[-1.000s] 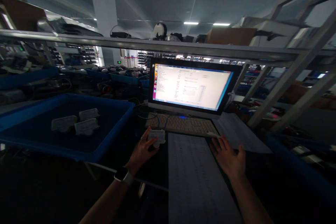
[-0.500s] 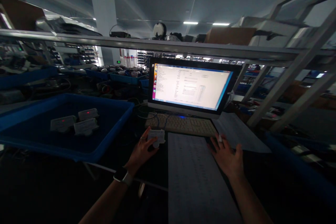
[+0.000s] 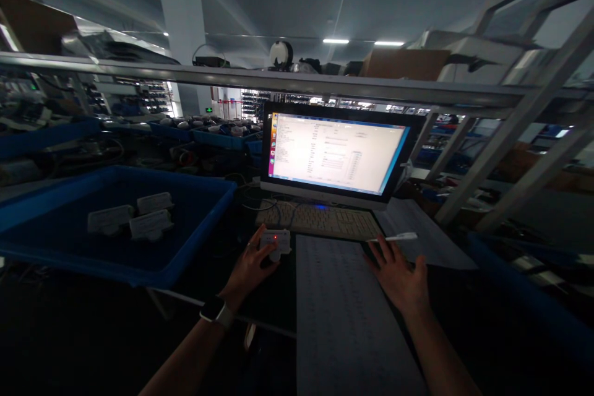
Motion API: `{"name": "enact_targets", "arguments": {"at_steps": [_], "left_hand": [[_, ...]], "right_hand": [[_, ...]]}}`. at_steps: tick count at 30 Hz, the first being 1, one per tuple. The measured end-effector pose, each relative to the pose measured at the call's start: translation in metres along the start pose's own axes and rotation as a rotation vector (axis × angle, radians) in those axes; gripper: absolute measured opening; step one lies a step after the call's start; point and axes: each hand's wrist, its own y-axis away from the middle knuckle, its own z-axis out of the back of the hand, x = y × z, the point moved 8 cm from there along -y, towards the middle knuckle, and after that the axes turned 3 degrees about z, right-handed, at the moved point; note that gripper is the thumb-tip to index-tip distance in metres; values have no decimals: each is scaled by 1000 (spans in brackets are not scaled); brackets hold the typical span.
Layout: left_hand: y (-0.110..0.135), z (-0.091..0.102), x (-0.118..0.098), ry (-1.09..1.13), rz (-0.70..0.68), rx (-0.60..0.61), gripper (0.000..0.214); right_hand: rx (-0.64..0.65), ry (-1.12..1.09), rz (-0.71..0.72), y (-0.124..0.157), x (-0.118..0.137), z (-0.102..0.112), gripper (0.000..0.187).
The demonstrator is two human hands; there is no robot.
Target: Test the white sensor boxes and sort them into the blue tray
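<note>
My left hand (image 3: 250, 267), with a smartwatch (image 3: 216, 311) on the wrist, is closed round a small white device (image 3: 276, 241) that shows a red light. It holds the device just in front of the keyboard (image 3: 320, 221). My right hand (image 3: 400, 277) lies flat with its fingers stretched out, at the right edge of a long printed sheet (image 3: 343, 315). Its fingertips reach a white pen (image 3: 394, 237) that lies crosswise between the hand and the keyboard. I cannot tell whether the fingers grip the pen.
A lit monitor (image 3: 334, 154) stands behind the keyboard. A blue tray (image 3: 199, 229) at the left holds three white devices (image 3: 132, 219). Another paper (image 3: 427, 241) lies at the right, beside slanted metal frame bars (image 3: 510, 130). More blue bins stand behind.
The pen at my right fingertips has turned from pointing up between the fingers to lying crosswise, further right. A red light now shows on the device in my left hand.
</note>
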Motion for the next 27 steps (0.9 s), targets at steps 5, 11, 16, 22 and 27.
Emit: {"name": "enact_targets", "arguments": {"at_steps": [5,11,16,22,27], "left_hand": [[0,-1,0,-1,-13,2,40],[1,-3,3,0,6,-9,42],[0,-2,1,7,-2,1,42],[1,-2,2,8,8,18,41],[1,-1,2,17,8,6,38]], "right_hand": [[-35,10,3,0,1,2,60],[-14,-28,0,0,0,0,53],[-25,-2,-8,0,0,1,60],[29,16,-16,1,0,-4,58],[2,0,-24,3,0,-6,63]]}}
